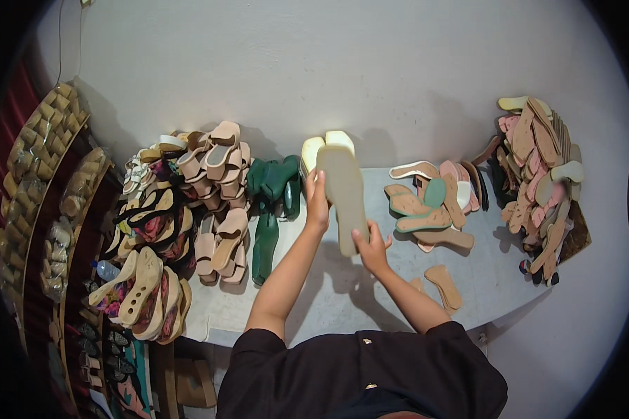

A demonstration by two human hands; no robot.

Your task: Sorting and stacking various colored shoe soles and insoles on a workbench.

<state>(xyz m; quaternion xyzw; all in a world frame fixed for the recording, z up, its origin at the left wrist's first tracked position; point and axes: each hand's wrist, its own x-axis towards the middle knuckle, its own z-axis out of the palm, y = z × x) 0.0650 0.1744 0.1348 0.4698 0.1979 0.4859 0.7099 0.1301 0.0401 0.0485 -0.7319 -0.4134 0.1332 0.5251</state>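
Observation:
A long grey-beige shoe sole (345, 192) is held up over the middle of the table, its broad end toward the wall. My left hand (317, 207) is closed along the sole's left edge. At the narrower near end, my right hand (372, 249) grips it with the thumb on its face; the fingers beneath are partly hidden. Just beyond the sole show two pale yellow sole-shaped pieces (312, 152), partly covered by it. Whether they rest on the table or are held with it, I cannot tell. Dark green shoes (265, 241) stand left of my left hand.
Beige heeled sandals (223, 241) and floral wedge sandals (150, 300) are piled at left. Loose insoles (433, 199) lie right of my hands, with tan pieces (442, 288) nearer. A tall heap of insoles (538, 167) fills the right end. Shelves with bagged heels (45, 136) stand far left.

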